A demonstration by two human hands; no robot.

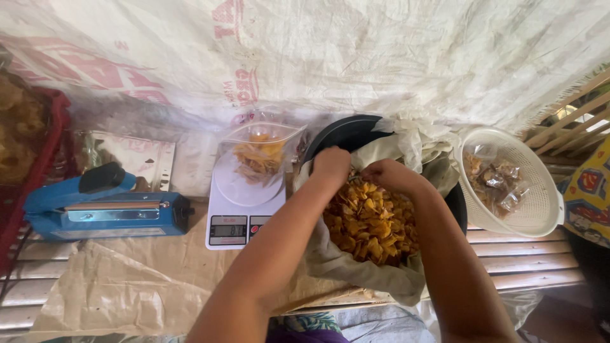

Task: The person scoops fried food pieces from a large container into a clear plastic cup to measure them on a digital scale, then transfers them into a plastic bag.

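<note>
Both hands, left hand [332, 164] and right hand [387, 174], dig into the yellow chips [370, 223] in the lined black basin [346, 132]; finger grip cannot be told. A clear bag [259, 152] of chips stands on the white scale [238, 209], blue sealer [101, 206] left.

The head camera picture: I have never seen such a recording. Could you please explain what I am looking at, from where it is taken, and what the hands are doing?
The camera sits on a person's head and looks down, so both bare arms are that person's own. The left hand and right hand reach into a black basin lined with cloth and full of yellow chips; whether they grip any is hidden. Left of it, a clear bag with some chips stands on a white kitchen scale. Further left lies a blue heat sealer. At the right, a white colander holds small packets.
</note>
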